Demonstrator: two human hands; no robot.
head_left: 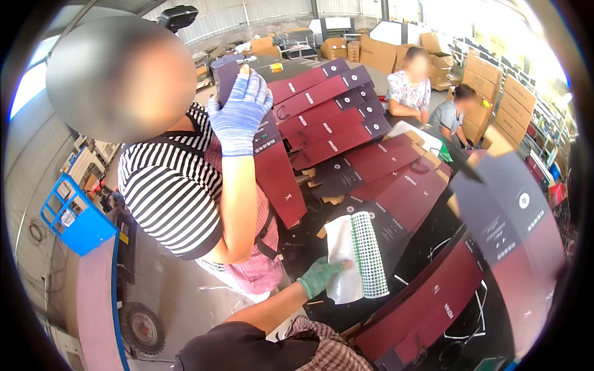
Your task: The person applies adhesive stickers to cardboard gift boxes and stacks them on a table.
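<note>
My left hand (318, 277), in a green glove, is closed on the edge of a white sheet with rows of dark green dots (369, 255). The sheet's left part is plain white and glossy, and the thumb lies over it. Beneath the sheet is a dark grey and maroon carton (377, 216), lying flat. At the right, a large unfolded carton in grey and maroon (516, 210) stands tilted up, blurred toward its lower edge. My right hand does not show. Nearer to me lies a stack of maroon cartons (427, 300).
Several flat maroon cartons (328, 117) overlap across the black table (309, 235). To the left, a co-worker in a striped shirt (170, 191) raises a blue-gloved hand (238, 117) by a carton. Two people sit at the far right, near stacked brown boxes (513, 108). White strips lie on the table.
</note>
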